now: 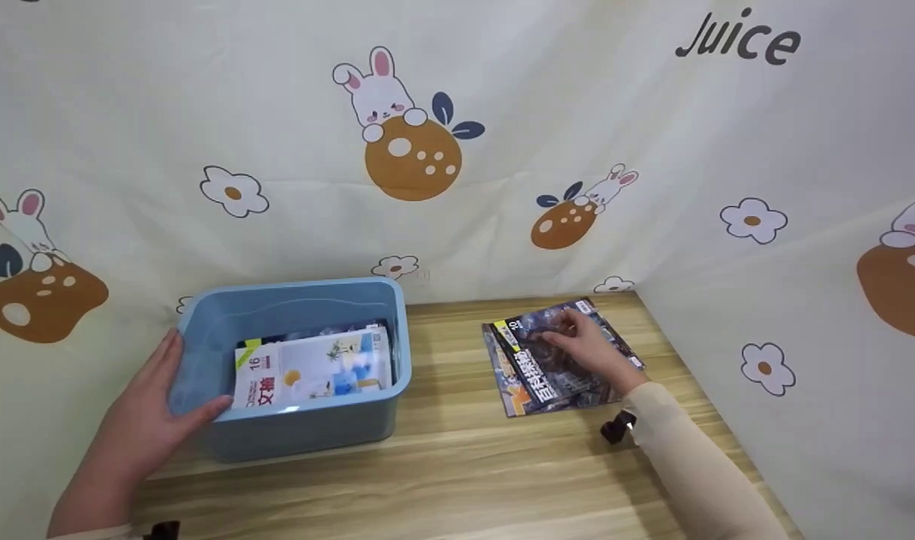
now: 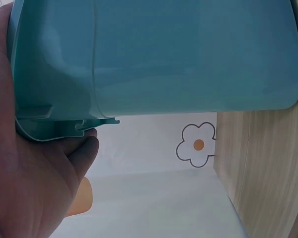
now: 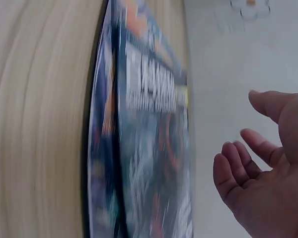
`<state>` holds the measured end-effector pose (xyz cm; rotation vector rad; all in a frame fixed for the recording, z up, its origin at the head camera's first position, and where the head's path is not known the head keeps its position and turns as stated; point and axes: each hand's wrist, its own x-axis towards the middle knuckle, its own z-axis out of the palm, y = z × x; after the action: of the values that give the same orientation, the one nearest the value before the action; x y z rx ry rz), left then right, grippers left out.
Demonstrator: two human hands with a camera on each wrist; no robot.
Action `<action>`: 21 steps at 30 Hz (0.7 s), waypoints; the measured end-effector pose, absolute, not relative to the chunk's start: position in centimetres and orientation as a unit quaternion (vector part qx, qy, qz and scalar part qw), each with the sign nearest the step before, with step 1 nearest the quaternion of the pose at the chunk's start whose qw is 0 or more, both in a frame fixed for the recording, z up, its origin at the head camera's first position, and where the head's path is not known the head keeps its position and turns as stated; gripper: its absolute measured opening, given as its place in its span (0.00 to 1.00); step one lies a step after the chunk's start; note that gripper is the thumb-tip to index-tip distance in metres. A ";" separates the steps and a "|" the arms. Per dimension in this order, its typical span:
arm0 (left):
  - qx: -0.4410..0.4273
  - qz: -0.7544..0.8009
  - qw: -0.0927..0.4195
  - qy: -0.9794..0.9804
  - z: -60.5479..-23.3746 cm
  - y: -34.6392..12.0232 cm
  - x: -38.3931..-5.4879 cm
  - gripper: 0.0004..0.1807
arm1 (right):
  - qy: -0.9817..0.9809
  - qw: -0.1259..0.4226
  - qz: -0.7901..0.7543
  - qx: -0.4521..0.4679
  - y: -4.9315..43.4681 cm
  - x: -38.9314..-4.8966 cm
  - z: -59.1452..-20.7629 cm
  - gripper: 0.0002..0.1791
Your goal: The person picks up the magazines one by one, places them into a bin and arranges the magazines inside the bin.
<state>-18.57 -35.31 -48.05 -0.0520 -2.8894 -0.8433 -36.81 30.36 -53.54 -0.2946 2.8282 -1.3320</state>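
My left hand [image 1: 139, 412] grips the left end of a blue plastic bin [image 1: 307, 436], thumb at the front rim. The left wrist view shows my fingers [image 2: 84, 154] curled around the bin's side under the rim. Inside the bin lie stacked magazines, the top one a white magazine [image 1: 307, 375] with a beach picture. At the right, my right hand [image 1: 589, 349] hovers over a dark-covered magazine [image 1: 551, 379] with a yellow corner strip, which lies on another magazine [image 1: 514, 405]. In the right wrist view, its fingers [image 3: 233, 163] are loosely bent, apart from the covers, holding nothing.
A wood-grain table [image 1: 442, 480] bears the bin and magazines. Behind and along the right side hangs a pale curtain [image 1: 277, 90] printed with rabbits, oranges and flowers, meeting the table's edges. The bin stands close to the back curtain.
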 end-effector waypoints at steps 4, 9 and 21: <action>-0.014 -0.280 0.056 -0.958 -48.1 -35.3 -18.7 0.70 | 0.921 -0.021 -0.382 -0.076 34.5 -37.7 -53.8 0.23; -0.009 -0.280 0.051 -0.959 -48.0 -35.4 -18.8 0.70 | 0.936 -0.026 -0.348 -0.042 38.2 -38.9 -53.8 0.28; -0.013 -0.284 0.057 -0.957 -47.9 -35.2 -18.7 0.70 | 0.931 0.086 -0.354 0.011 41.7 -39.8 -54.5 0.59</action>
<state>-18.69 -35.15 -47.88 -0.0386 -2.9027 -0.8606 -39.78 41.73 -54.46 0.0320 2.7754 -1.0567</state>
